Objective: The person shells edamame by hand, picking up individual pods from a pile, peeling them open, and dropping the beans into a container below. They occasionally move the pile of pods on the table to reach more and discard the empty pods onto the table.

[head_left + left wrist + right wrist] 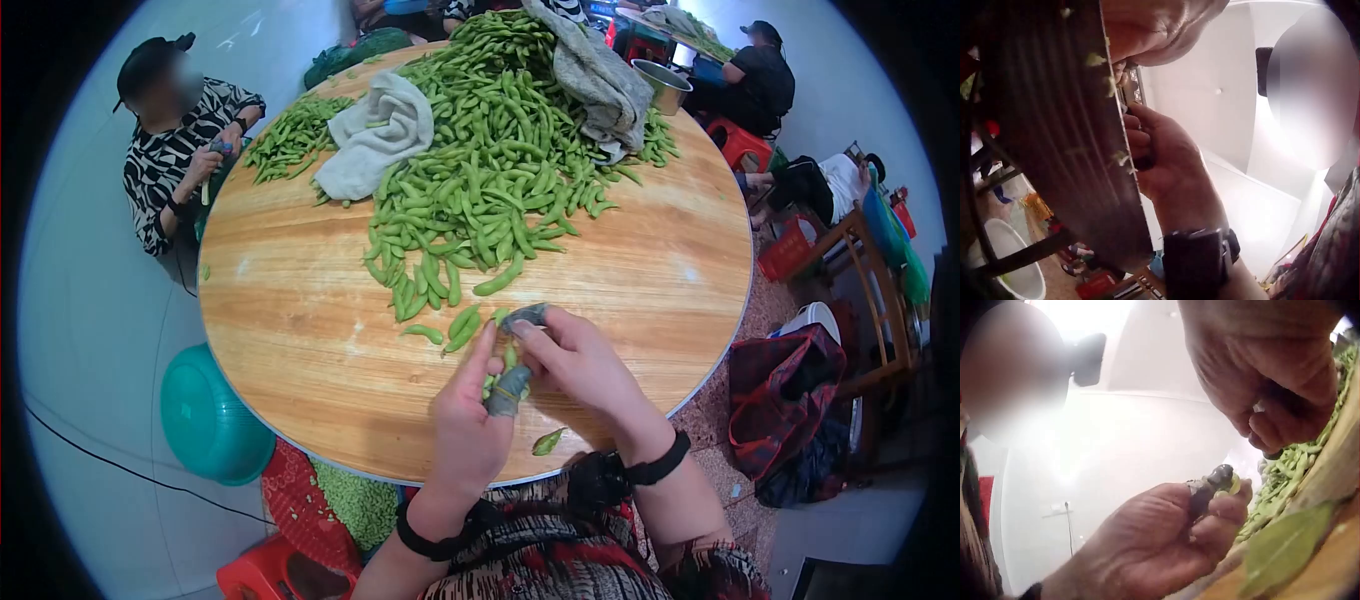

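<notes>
An edamame pod (pixel 508 357) was pinched between the fingers of both hands, just above the round wooden counter (pixel 650 270). The left hand (pixel 470 420), its thumb capped in grey (pixel 508 390), gripped the pod's near end; the right hand (pixel 580 365) was curled over its far end. Beyond the fingers the heap of edamame pods (pixel 490 150) was spread, with an emptied shell (pixel 548 441) lying just behind them.

A green edamame pod (pixel 507 357) sits upright between the left hand (pixel 470 420) and the right hand (pixel 580 365), pinched by curled fingers just above the near edge of the round wooden table. The left thumb wears a grey taped cover (pixel 508 390), which lies against the pod; a like cover caps a right fingertip.
</notes>
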Available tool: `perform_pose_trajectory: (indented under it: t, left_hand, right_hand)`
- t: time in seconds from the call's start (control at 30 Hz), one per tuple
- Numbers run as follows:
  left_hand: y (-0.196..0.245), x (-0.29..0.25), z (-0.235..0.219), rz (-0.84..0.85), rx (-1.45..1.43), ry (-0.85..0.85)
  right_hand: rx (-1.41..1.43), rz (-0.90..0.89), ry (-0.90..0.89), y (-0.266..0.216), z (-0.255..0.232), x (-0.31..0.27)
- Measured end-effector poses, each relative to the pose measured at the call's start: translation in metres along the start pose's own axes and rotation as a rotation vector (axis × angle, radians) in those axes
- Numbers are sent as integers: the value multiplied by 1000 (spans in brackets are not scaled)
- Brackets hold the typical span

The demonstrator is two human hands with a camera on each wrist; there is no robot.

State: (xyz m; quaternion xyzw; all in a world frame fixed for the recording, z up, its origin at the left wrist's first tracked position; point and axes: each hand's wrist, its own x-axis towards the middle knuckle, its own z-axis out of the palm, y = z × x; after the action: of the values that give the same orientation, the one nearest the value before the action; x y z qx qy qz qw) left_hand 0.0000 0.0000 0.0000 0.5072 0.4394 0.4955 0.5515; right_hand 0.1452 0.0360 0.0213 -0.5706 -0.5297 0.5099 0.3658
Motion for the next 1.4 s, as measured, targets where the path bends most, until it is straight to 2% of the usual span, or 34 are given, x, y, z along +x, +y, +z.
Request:
perform_pose_trajectory:
  t: [0.07, 0.1, 0.17, 0.2, 0.27, 0.3, 0.37, 0.4, 0.47, 0.5, 0.57, 0.6, 0.67, 0.7, 0.77, 0.8, 0.87, 0.9, 0.97, 1.0, 1.07, 1.17, 1.3, 1.33, 1.37, 1.4]
  left_hand:
    - [0, 1, 0, 176, 209, -32]
    - [1, -3, 6, 165, 197, -31]
    - [3, -2, 4, 112, 73, -68]
    - [5, -1, 1, 112, 71, -67]
    - [10, 0, -5, -145, -483, -167]
    - [9, 0, -5, -149, -483, -165]
    - [4, 0, -4, 155, 19, -124]
    - [6, 0, -4, 152, 21, -125]
    - [12, 2, -2, 489, 428, -155]
    - [13, 3, 0, 489, 427, -154]
    - [14, 4, 4, 569, 346, -121]
    - [13, 2, 4, 568, 346, -121]
    - [11, 0, 6, 504, 469, 16]
    - [11, 0, 6, 507, 471, 15]
    - [10, 0, 8, 453, 475, 3]
    - [8, 0, 8, 454, 472, 3]
    - [1, 0, 7, 245, 363, -50]
    - [-2, 0, 6, 244, 361, -48]
    - [-6, 1, 0, 24, -69, -151]
    - [-1, 1, -2, 28, -69, -152]
    - [10, 0, -7, -238, -625, -219]
    - [-3, 3, -15, -303, -704, -201]
    - [3, 6, -27, -382, -852, -150]
    - [3, 7, -31, -385, -986, -110]
    - [3, 7, -37, -387, -1123, -67]
    - [3, 7, -45, -386, -1130, -64]
  right_hand:
    - [55, -92, -141, 6, 2, 7]
    - [47, -79, -142, 5, -4, 1]
    - [292, -4, -231, 0, -6, -3]
    - [290, -4, -231, -3, -6, -6]
    - [567, 60, -228, -9, -1, -14]
    - [569, 64, -228, -11, 2, -16]
    - [729, 129, -129, -13, 7, -19]
    - [733, 131, -128, -12, 7, -19]
    - [854, 250, -116, -9, 4, -20]
    - [854, 250, -116, -5, 3, -19]
    - [1240, 336, -290, 6, 2, -18]
    - [1241, 337, -290, 6, 3, -19]
    - [1250, 351, -213, 5, 5, -22]
    - [1252, 348, -215, 3, 8, -23]
    - [874, 128, 32, 0, 13, -23]
    - [872, 127, 34, 0, 16, -24]
    - [359, -173, 227, 4, 22, -26]
    - [357, -173, 226, 6, 24, -25]
    - [292, -349, 265, 9, 28, -23]
    - [291, -352, 265, 5, 26, -25]
    - [563, -51, 98, -5, 17, -30]
    - [633, -63, 185, 0, 19, -24]
    - [661, -145, 227, -1, 7, -18]
    - [478, -108, 204, -4, -3, -21]
    - [472, -105, 202, -3, -13, -27]
    - [-10, -169, -145, -2, -22, -33]
